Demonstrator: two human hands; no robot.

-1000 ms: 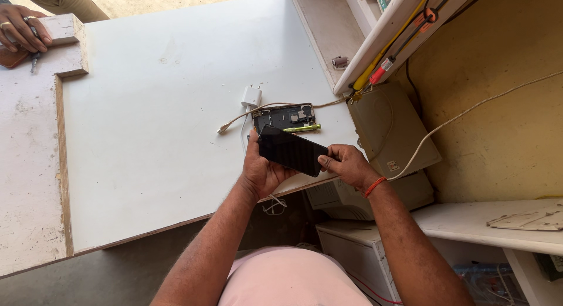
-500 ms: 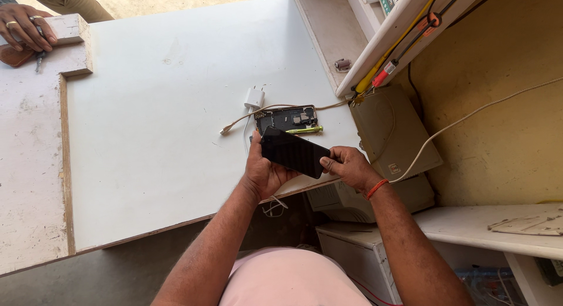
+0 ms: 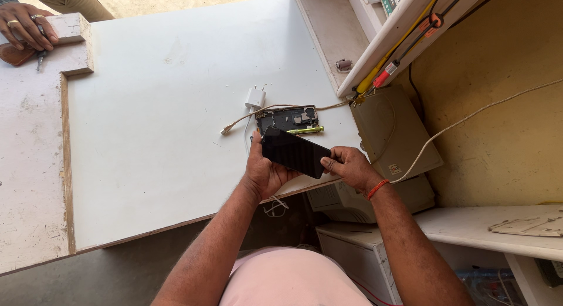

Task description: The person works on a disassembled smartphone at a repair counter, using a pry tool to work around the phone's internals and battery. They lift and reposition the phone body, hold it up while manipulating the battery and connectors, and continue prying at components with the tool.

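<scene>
Both my hands hold a black phone screen panel [image 3: 296, 152] above the near right edge of a white table [image 3: 164, 136]. My left hand [image 3: 262, 171] grips its left end from below, thumb on top. My right hand [image 3: 347, 166], with an orange band at the wrist, pinches its right end. Just beyond the panel lies an opened phone body [image 3: 287, 118] showing its circuit parts, with a yellow-green tool [image 3: 305, 130] along its near side.
A white charger plug [image 3: 255, 97] and beige cable [image 3: 240, 121] lie by the opened phone. Another person's hand [image 3: 26, 27] rests at the far left corner. A shelf with screwdrivers [image 3: 387, 77] and a beige box [image 3: 393, 133] stand on the right.
The view has shifted slightly. My hands and the panel keep the same pose. The other person's hand at the far left has moved a little.
</scene>
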